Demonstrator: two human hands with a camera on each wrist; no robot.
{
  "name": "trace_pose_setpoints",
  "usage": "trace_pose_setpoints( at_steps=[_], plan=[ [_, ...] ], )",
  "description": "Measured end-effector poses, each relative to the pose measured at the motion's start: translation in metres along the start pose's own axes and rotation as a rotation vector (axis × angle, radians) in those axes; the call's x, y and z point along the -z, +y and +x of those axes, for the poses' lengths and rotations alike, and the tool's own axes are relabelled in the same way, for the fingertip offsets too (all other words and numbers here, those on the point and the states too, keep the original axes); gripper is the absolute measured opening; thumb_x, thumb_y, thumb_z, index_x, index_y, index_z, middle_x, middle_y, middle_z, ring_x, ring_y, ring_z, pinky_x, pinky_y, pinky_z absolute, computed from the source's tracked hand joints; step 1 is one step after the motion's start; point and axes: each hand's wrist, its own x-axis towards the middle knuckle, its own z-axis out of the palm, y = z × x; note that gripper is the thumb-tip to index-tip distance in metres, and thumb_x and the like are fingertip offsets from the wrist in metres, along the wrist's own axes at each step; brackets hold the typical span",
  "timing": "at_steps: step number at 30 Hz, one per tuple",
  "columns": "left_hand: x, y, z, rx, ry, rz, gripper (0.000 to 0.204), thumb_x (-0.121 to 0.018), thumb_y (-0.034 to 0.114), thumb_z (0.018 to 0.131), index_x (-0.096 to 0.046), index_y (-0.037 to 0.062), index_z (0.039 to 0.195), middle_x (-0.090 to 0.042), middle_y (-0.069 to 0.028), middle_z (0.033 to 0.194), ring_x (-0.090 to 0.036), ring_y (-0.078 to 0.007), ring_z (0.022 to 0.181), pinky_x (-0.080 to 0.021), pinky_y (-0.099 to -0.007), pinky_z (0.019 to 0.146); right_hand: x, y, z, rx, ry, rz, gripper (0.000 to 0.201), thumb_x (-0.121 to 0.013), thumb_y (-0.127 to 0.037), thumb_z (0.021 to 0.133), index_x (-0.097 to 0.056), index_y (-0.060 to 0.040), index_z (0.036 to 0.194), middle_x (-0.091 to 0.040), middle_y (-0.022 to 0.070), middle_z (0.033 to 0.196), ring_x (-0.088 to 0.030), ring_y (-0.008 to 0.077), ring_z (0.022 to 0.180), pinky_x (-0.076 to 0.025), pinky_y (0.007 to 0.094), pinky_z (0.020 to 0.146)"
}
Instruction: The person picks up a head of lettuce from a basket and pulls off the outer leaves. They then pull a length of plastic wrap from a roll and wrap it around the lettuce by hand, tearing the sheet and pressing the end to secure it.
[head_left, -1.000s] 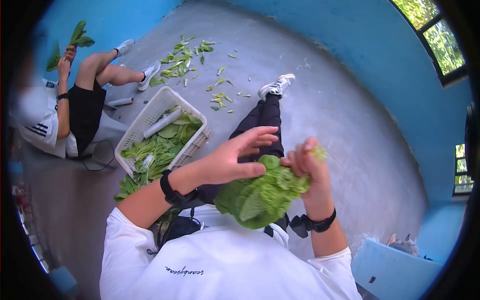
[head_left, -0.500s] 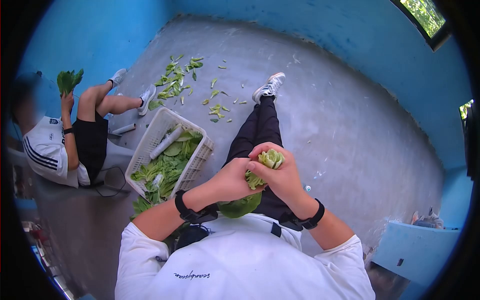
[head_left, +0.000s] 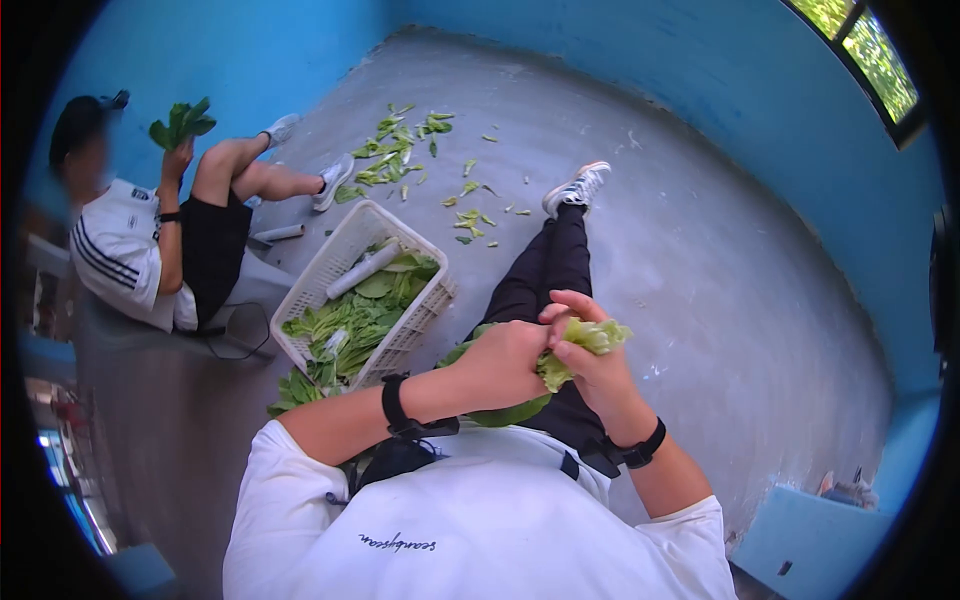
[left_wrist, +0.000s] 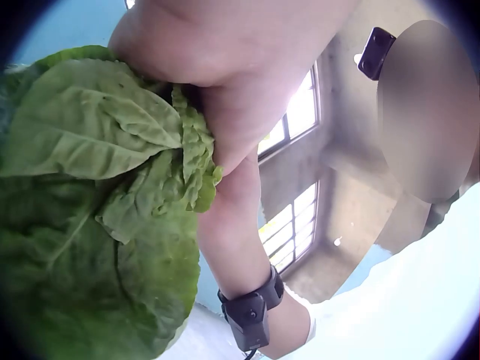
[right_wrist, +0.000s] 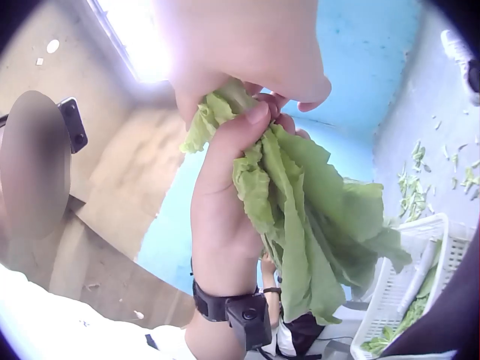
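Note:
Both hands are together above my lap on one bunch of leafy greens (left_wrist: 90,187). My left hand (head_left: 508,362) grips it, and in the right wrist view its thumb lies across the stems with broad leaves hanging below (right_wrist: 300,210). My right hand (head_left: 602,378) holds the pale, frilly end (head_left: 597,336), which sticks out past its thumb. In the left wrist view the large dark leaves fill the left side. The stems inside the grip are hidden by the fingers.
A white plastic crate (head_left: 437,268) stands at my left, with greens (head_left: 345,325) and a pale roll (head_left: 362,272) in it. Torn leaves (head_left: 388,155) lie scattered on the floor ahead. Further left, a seated person (head_left: 130,250) holds up another bunch of greens (head_left: 183,124).
My left hand went from spread fingers to gripping the bunch. The bunch turned so its broad leaves hang below the hands and its pale end points right. The other person raised their greens.

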Motion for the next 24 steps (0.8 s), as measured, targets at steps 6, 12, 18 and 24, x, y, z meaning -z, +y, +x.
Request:
trace_pose_setpoints(
  at_steps=[6, 12, 18, 24],
  plan=[
    [-0.006, -0.006, -0.017, -0.055, 0.093, -0.115, 0.031, -0.082, 0.019, 0.077, -0.067, 0.003, 0.099, -0.07, -0.0198, 0.088, -0.068, -0.0408, 0.085, -0.053, -0.0455, 0.074, -0.01, 0.008, -0.002, 0.079, -0.056, -0.05, 0.013, -0.071, -0.005, 0.092, -0.063, -0.005, 0.103, -0.061, 0.0048, 0.099, -0.056, 0.0115, 0.104, -0.047, 0.0272, 0.092],
    [-0.002, 0.0, -0.036, -0.173, 0.128, -0.11, 0.038, -0.086, 0.024, 0.074, -0.068, 0.0043, 0.101, -0.07, -0.0181, 0.089, -0.068, -0.0381, 0.085, -0.054, -0.0433, 0.076, -0.039, -0.008, -0.012, 0.224, -0.123, -0.32, 0.025, -0.07, -0.028, 0.098, -0.057, -0.0077, 0.092, -0.067, 0.0086, 0.087, -0.059, 0.0232, 0.109, -0.043, 0.0402, 0.104],
    [-0.002, 0.006, -0.05, -0.365, 0.232, -0.043, 0.058, -0.091, 0.034, 0.069, -0.066, 0.0075, 0.114, -0.068, -0.0108, 0.107, -0.065, -0.032, 0.103, -0.049, -0.0426, 0.092, -0.047, -0.017, -0.029, 0.366, -0.152, -0.536, 0.033, -0.068, -0.037, 0.099, -0.052, -0.0095, 0.091, -0.071, 0.0092, 0.079, -0.069, 0.0297, 0.106, -0.035, 0.0538, 0.116],
    [0.026, -0.007, -0.061, -0.332, 0.035, -0.227, 0.088, -0.093, 0.037, 0.067, -0.051, 0.0103, 0.14, -0.056, -0.0126, 0.128, -0.053, -0.0311, 0.123, -0.036, -0.0432, 0.111, -0.045, -0.03, -0.031, 0.289, -0.112, -0.339, 0.037, -0.065, -0.042, 0.101, -0.048, -0.0096, 0.094, -0.06, 0.0055, 0.066, -0.069, 0.026, 0.085, -0.049, 0.051, 0.104]
  ],
)
